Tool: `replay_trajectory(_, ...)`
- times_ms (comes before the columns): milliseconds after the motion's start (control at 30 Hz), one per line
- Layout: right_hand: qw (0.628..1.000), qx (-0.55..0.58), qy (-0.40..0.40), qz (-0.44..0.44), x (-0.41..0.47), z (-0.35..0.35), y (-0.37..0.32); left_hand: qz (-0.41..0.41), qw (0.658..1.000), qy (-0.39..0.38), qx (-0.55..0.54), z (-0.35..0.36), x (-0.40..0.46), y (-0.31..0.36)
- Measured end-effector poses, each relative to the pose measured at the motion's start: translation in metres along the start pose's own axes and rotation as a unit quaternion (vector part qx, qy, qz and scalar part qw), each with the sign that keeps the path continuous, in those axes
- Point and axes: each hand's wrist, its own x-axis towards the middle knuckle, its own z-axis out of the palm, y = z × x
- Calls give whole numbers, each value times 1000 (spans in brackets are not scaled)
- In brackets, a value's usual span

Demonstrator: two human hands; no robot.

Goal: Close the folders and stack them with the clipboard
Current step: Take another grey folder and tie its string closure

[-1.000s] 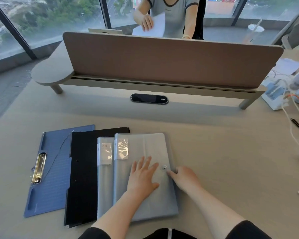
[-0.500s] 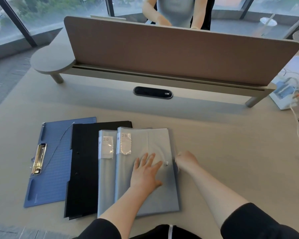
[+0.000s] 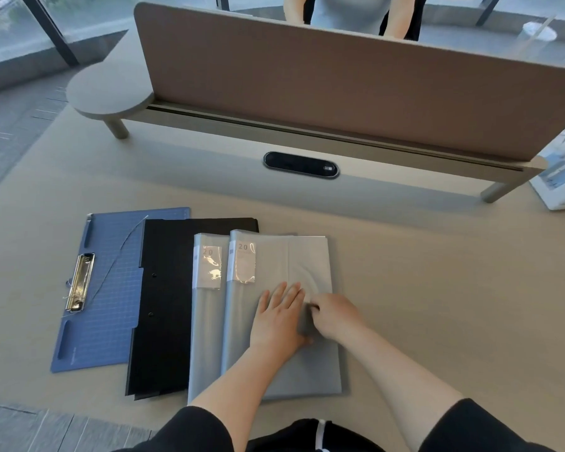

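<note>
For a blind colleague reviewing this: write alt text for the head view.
Both hands, left hand flat and right hand fingering a flap, press the top grey folder, which overlaps a second grey folder, a black folder and a blue clipboard on a beige desk.

Beige desk [image 3: 437,305] carrying office items

A blue clipboard [image 3: 111,305], black folder [image 3: 167,305] and grey folders [image 3: 307,370] are lying overlapped on it.

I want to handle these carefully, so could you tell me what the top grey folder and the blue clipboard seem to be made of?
Top grey folder: probably thin, semi-translucent matte plastic; it ripples near the hands.
Blue clipboard: likely rigid grid-printed plastic, with a shiny brass-coloured metal clip.
</note>
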Motion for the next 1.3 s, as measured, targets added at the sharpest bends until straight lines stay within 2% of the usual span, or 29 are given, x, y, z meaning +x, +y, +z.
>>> replay_trajectory(133, 1000, 12, 2, 10, -14, 3, 18, -4, 1000, -1, 1, 1, 0, 0)
replay_trajectory(300, 995, 49, 7, 82, -19, -6, 39, -5, 1000, -1, 2, 1, 0, -1)
replay_trajectory(433, 992, 57, 32, 106, -12, -13, 43, -6, 1000, -4, 1, 1, 0, 0)
replay_trajectory(800, 992, 78, 70, 72, 18, -18, 13, -3, 1000, -17, 1, -3, -2, 0)
replay_trajectory(900, 987, 117, 80, 72, 17, -15, 14, -1, 1000, -21, 6, -5, -1, -2)
replay_trajectory(1000, 962, 217, 128, 108, 8, -16, 22, -40, 999, 9, 3, -10, -6, -9)
replay_trajectory(1100, 946, 227, 177, 151, 1, -14, 32, -107, 991, 74, -29, -12, -15, -22)
replay_trajectory(1200, 941, 230, 177, 171, -7, -12, 37, -157, 978, 128, -47, -15, -25, -30)
replay_trajectory(1300, 938, 247, 162, 182, -11, -12, 34, -217, 963, 136, -87, -21, -33, -31)
